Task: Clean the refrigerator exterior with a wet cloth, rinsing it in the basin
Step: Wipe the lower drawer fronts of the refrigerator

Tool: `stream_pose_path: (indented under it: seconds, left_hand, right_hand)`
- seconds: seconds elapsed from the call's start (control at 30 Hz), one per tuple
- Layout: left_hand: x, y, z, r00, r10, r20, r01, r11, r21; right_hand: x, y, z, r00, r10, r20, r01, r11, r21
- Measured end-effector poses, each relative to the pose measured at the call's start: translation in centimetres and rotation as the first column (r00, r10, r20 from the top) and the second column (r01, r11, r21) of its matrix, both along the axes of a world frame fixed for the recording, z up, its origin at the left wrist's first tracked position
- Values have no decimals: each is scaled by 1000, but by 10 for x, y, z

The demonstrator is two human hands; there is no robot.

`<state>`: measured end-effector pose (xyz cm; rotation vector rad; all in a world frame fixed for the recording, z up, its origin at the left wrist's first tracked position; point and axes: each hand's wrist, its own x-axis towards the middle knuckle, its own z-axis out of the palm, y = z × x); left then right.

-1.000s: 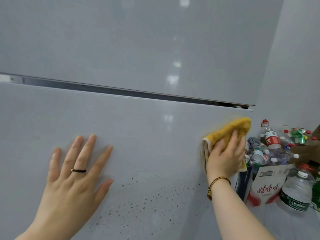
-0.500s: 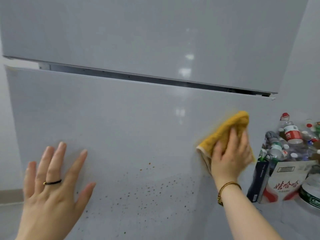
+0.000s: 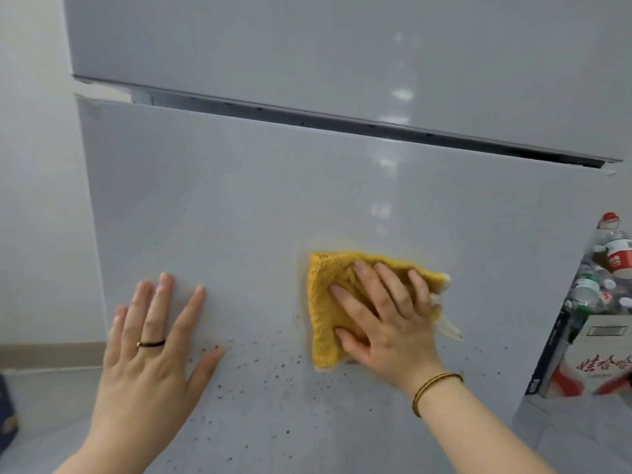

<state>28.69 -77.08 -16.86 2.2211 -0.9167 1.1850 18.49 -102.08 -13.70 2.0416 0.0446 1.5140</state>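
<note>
On the lower refrigerator door (image 3: 273, 206), head view: right hand (image 3: 386, 319) lay flat, fingers spread, pressing a folded yellow terry cloth (image 3: 328, 302) against the glossy grey panel, just above a scatter of brown specks (image 3: 260, 364), likely the wiping target. Left hand (image 3: 154, 343), empty and splayed, rested on the door, probably bracing. Basin not visible.

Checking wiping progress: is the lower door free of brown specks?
No, brown specks dot the lower door beside the yellow cloth.
</note>
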Motion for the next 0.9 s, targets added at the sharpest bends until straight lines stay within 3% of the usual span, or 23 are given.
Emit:
stream_pose_path:
  seconds: [0.07,0.13,0.2,0.27,0.37,0.43,0.5,0.6,0.63,0.7,0.8,0.83,0.9]
  left_hand:
    - [2,7,2,1000,-19,3,19,998,53]
    - [2,9,1,1000,-5,-6,5,998,69]
    - [2,7,-1,1000,3,-21,-2,999,53]
    - [1,5,-2,999,-15,-46,17,999,38]
    - [-1,4,0,996,-29,-85,32,999,29]
    - [-4,5,3,991,-53,-123,54,998,10]
    - [-7,9,5,982,-102,-156,100,995,-20]
    - [-7,19,5,971,-125,-206,109,990,-90]
    - [-7,23,3,967,-120,-225,89,986,-143]
    - [-4,28,-4,957,-106,-271,24,957,-289]
    - [-8,27,-7,867,-246,-433,1,871,-492]
    - [-10,27,-7,820,-320,-475,10,837,-547]
    - [-14,27,-3,736,-431,-523,15,782,-623]
  right_hand:
    - [-7,-26,25,993,-45,109,40,998,48]
    - [-9,-35,46,950,-100,296,-8,940,341]
    - [1,-22,52,868,-187,459,-170,757,630]
    - [20,7,40,807,-271,525,-261,634,728]
    - [40,57,-8,893,-148,425,-192,728,658]
    - [40,74,-41,978,-7,207,-96,869,485]
    - [33,64,-55,999,36,38,-45,966,256]
    - [19,31,-33,999,44,-20,-43,999,28]
    - [16,21,-20,999,35,15,-35,999,37]
    - [15,10,6,981,-5,196,-46,967,252]
    - [28,29,26,878,-150,455,-184,770,610]
    - [35,39,22,861,-183,474,-191,747,637]
    - [44,61,0,899,-137,415,-150,795,588]
